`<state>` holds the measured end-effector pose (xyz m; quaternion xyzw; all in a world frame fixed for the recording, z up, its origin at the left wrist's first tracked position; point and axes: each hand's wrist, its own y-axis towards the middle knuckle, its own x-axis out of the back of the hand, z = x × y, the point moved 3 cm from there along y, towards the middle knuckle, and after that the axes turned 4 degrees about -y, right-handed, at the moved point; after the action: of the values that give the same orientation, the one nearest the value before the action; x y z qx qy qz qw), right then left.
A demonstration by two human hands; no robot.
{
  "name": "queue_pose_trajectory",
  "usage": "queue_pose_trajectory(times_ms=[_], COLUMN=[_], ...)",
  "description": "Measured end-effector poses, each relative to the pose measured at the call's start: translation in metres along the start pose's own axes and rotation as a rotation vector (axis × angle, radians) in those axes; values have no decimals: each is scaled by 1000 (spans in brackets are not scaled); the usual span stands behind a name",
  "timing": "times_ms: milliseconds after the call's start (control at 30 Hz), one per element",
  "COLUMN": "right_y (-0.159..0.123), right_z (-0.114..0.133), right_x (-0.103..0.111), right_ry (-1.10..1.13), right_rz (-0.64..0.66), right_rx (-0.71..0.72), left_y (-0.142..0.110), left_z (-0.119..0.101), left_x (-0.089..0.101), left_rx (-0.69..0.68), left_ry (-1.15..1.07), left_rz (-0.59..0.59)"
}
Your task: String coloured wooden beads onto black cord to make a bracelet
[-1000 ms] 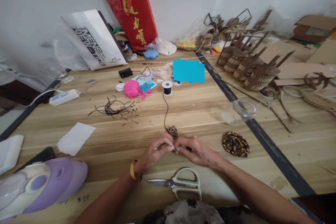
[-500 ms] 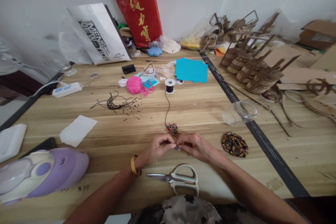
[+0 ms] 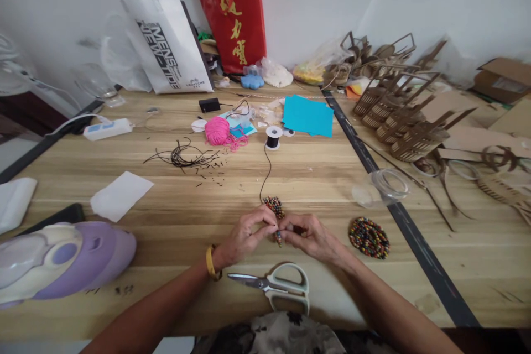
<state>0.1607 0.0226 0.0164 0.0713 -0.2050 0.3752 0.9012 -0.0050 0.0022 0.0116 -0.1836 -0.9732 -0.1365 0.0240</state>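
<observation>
My left hand point(image 3: 254, 233) and my right hand point(image 3: 307, 235) meet fingertip to fingertip over a string of small multicoloured beads point(image 3: 274, 206). Both are closed in a pinch on it, though the exact bit between the fingertips is too small to make out. Part of the bead string bunches just beyond my fingers, and a short end hangs below them. A thin black cord point(image 3: 269, 163) runs from a small spool point(image 3: 273, 137) down to the beads. Scissors with pale handles point(image 3: 286, 287) lie slightly spread in front of my wrists.
A coiled bead strand point(image 3: 369, 238) lies right of my right hand. Cut black cords point(image 3: 182, 156), pink yarn point(image 3: 217, 131) and blue sheets point(image 3: 308, 115) lie farther back. A purple-and-cream device point(image 3: 66, 260) and white paper point(image 3: 121, 196) are at left, woven baskets point(image 3: 415, 141) at right.
The view has shifted, so the far things sit more to the right. My hands stay pinched together at the beads, with only small finger movements; the short bead end shows more clearly.
</observation>
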Motion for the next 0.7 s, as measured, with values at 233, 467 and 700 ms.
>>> queue_pose_trajectory(times_ms=[233, 467, 700], right_y=[0, 2, 2], right_z=[0, -7, -6], right_x=[0, -1, 4], right_ry=[44, 16, -104], right_rz=[30, 32, 31], right_rx=[-19, 1, -26], left_y=[1, 2, 2], left_z=[-4, 4, 14], left_x=[-1, -2, -2], left_rx=[21, 130, 355], left_ry=[-83, -169, -251], left_rz=[-7, 28, 108])
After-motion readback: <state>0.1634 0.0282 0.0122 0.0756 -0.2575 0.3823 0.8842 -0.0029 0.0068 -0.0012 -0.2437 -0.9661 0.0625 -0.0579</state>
